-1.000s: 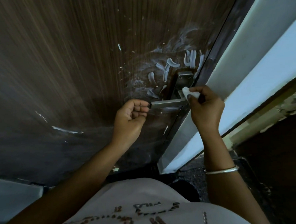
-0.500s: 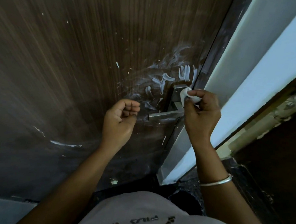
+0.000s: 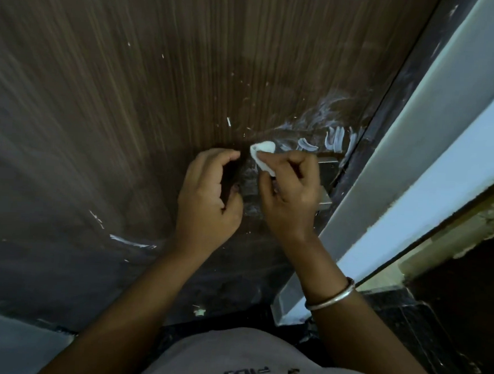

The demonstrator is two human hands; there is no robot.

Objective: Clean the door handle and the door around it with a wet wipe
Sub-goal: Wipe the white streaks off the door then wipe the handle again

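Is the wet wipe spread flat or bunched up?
Bunched: the wet wipe is a small wad pinched in the right hand.

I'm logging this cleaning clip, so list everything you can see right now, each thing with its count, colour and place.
door: one, dark brown wood grain, fills the left and centre
white smears: several, white, on the door above the handle plate
white streaks: a few, white, lower on the door, left of the hands
handle plate: one, silver metal, by the door's right edge, mostly hidden behind the right hand
door frame: one, white, running diagonally on the right
floor: dark, bottom right
wipe: one, white, bunched, pinched in the right hand against the door
bangle: one, silver, on the right wrist
shirt: one, light grey with lettering, bottom centre
left hand: one, curled, holding nothing visible
right hand: one, gripping the wipe
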